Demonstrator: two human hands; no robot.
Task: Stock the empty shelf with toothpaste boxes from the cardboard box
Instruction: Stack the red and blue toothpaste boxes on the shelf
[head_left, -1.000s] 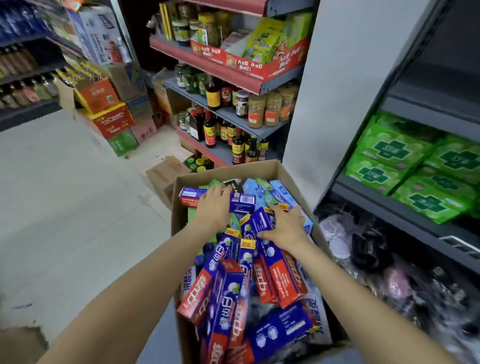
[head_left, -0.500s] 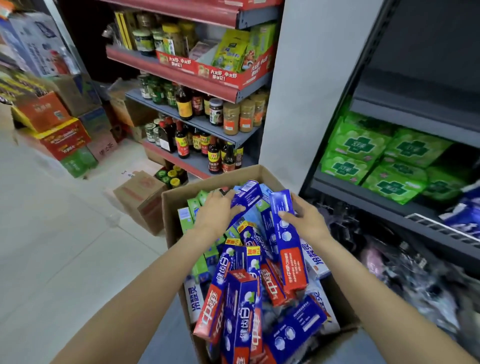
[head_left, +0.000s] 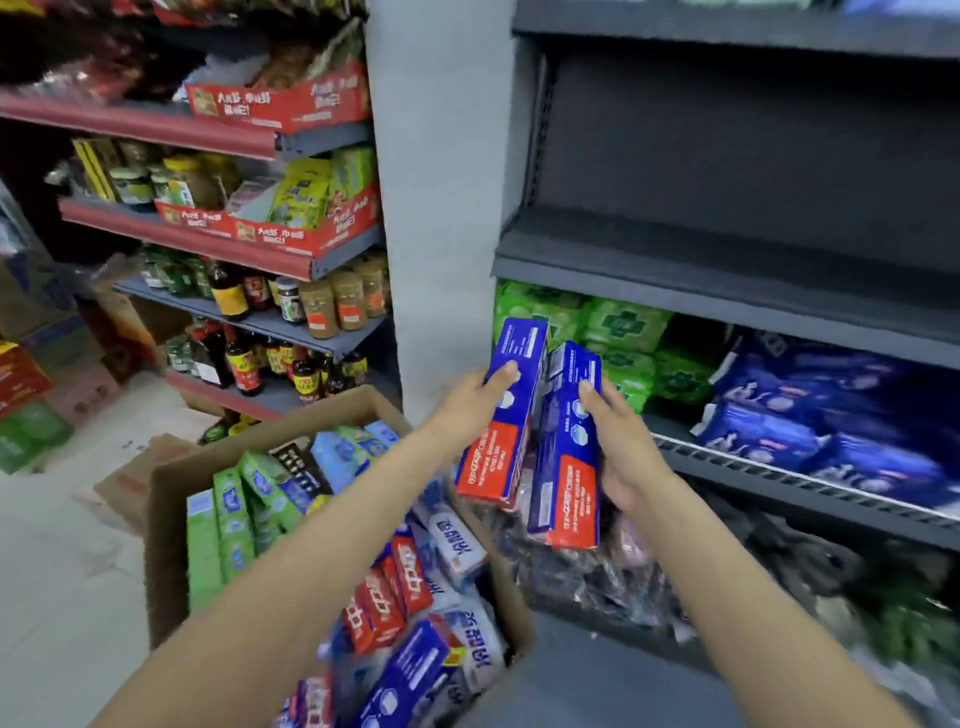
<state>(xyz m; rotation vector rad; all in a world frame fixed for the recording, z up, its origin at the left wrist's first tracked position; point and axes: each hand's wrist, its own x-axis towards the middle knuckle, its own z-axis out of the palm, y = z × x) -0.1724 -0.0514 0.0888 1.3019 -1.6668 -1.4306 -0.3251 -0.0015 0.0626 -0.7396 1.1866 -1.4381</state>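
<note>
You are lifting two toothpaste boxes, frame centre: left hand (head_left: 470, 402) gripping left box (head_left: 506, 415), right hand (head_left: 626, 447) gripping right box (head_left: 566, 452). Likely light, stiff, glossy card; hold mid-length. Empty shelf (head_left: 727, 260) upper right; cardboard box (head_left: 171, 519) lower left.

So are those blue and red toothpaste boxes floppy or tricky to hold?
Probably stiff: the toothpaste boxes keep straight edges in the right hand and left hand. Likely light, since each hand lifts one easily. Their glossy faces may be a little slippery.
</note>
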